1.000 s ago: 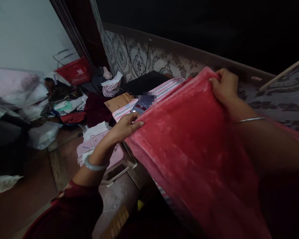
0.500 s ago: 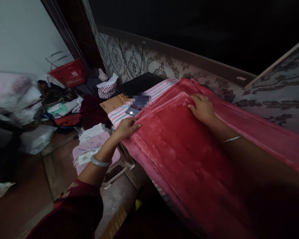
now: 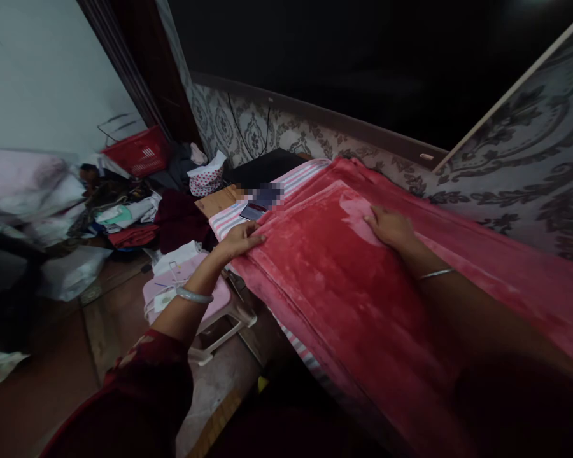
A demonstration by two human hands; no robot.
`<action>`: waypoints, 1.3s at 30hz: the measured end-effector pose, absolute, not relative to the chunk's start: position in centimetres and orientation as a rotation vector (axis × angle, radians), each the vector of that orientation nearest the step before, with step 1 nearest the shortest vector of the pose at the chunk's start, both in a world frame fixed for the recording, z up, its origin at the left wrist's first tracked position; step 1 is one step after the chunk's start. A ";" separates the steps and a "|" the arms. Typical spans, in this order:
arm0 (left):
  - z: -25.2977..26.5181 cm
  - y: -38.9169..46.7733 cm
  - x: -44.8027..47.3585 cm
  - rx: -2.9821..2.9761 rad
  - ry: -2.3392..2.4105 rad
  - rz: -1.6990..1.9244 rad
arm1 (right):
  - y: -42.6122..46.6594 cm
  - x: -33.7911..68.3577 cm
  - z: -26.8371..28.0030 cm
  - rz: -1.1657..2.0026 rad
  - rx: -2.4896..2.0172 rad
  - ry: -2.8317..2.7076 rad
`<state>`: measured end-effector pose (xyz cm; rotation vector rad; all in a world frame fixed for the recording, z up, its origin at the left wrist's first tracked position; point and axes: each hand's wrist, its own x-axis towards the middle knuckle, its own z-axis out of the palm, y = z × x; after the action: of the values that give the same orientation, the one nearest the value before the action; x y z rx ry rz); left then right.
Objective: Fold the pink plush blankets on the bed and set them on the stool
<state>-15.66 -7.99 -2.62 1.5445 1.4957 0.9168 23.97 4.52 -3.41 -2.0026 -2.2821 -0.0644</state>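
Red blanket [image 3: 315,273]: folded and plush, it fills the foreground, its long axis running from the wearer's front away toward the upper left.
Top fold: stretches between 2 bare hands, both in contact with it near its far end; neither is nearer.
Left hand [image 3: 239,242]: sits at the fold's far left corner, thumb above, clamped on the edge; the fabric spreads to its right and back toward the wearer.
Right hand [image 3: 394,228]: lies at the fold's right side, beside a pale pink patch [image 3: 358,216], with most of the fold to its left; whether the fingers pinch or only press, one cannot tell.
Pink stool [image 3: 222,296]: stands lower, beyond the left wrist.
Striped cloth [image 3: 300,178]: shows from under the blanket past its far end.
Phone [image 3: 253,212]: rests on the stripes, just beyond the left hand, partly blurred.
Dark screen [image 3: 363,70]: spans the patterned wall [image 3: 520,165] behind.
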 end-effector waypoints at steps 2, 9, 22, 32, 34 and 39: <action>-2.9 -8.3 -15.5 1.585 1.519 0.968 | 3.7 25.0 -2.9 -0.127 -2.109 -2.204; -4.0 -8.3 -15.4 1.531 1.588 1.071 | 3.4 26.9 -2.6 -0.078 -2.163 -1.983; 0.1 -8.1 -13.3 1.940 2.181 0.212 | 7.1 22.8 0.1 0.203 -2.147 -2.055; -1.7 -9.7 -12.2 1.871 2.334 0.176 | 11.5 18.9 -2.0 0.127 -2.090 -2.080; -2.0 -9.8 -12.5 1.864 2.321 0.235 | 11.9 19.3 -2.5 0.108 -2.090 -2.079; -2.5 -9.5 -12.9 1.845 2.314 0.313 | 12.3 21.2 -2.4 0.239 -1.934 -2.163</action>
<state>-12.87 -9.52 -2.46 1.8454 2.3139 0.3133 21.22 12.34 -2.44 -1.9336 -2.1630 0.2393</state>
